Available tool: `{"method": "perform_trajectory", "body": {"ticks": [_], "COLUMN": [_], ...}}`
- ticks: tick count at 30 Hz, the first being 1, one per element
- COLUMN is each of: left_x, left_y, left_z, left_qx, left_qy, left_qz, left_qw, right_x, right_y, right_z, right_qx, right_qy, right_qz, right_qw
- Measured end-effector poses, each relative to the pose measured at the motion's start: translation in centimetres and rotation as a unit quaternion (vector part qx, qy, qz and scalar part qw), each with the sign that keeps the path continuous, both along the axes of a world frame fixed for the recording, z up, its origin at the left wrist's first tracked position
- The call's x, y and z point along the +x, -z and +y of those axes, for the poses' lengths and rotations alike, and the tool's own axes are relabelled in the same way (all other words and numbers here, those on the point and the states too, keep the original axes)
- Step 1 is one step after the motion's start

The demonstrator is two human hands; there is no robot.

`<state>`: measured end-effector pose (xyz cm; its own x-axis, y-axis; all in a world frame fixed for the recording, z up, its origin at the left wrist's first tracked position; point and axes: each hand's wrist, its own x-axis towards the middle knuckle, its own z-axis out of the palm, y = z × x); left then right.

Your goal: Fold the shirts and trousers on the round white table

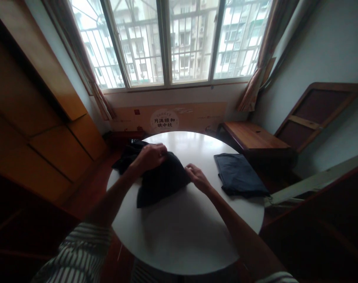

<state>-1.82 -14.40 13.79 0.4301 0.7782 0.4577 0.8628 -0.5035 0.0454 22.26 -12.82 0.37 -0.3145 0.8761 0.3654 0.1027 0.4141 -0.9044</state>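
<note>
A dark piece of clothing (164, 181) hangs between my two hands over the white round table (185, 236); its exact kind does not show. My left hand (152, 155) is closed on its upper left edge, and my right hand (197, 177) pinches its right corner. The lower edge droops close to the tabletop. Behind my left wrist, more black clothing (124, 159) lies bunched at the table's left edge, partly hidden by my arm. To the right of my right hand rests a folded dark garment (239, 175), flat on the table.
Beyond the table stand a barred window (167, 43) and a printed cardboard panel (190, 116) below it. A low wooden table (255, 135) is at the right, near a leaning wooden frame (320, 114). Wooden cabinets (34, 129) line the left side.
</note>
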Motion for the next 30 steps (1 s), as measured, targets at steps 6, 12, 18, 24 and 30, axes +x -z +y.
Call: {"method": "perform_trajectory", "body": {"ticks": [6,12,18,24,30], "left_x": [-5.4,-4.3,-2.6,-1.8,0.4], "left_y": [-14.5,-10.1,4.3,6.1,5.5], "left_z": [4.4,3.8,1.6,-0.1,0.1], "left_qx": [0.339,0.253,-0.140,-0.161,-0.065], "left_qy": [-0.222,-0.116,0.061,0.077,0.080], "left_qz": [-0.163,-0.088,0.044,0.004,-0.140], "left_qw": [0.900,0.956,0.987,0.984,0.985], "right_x": [2.5,7.2,11.8,11.4,6.3], "right_y": [-1.0,-0.6,0.5,0.3,-1.6], "right_z": [1.6,2.5,4.1,4.6,2.5], "right_qx": [0.091,0.016,-0.131,-0.065,-0.001], "right_qy": [0.293,0.399,0.374,0.282,-0.009], "right_qz": [-0.087,-0.434,-0.502,-0.394,-0.185], "right_qw": [0.948,0.807,0.769,0.872,0.983]}}
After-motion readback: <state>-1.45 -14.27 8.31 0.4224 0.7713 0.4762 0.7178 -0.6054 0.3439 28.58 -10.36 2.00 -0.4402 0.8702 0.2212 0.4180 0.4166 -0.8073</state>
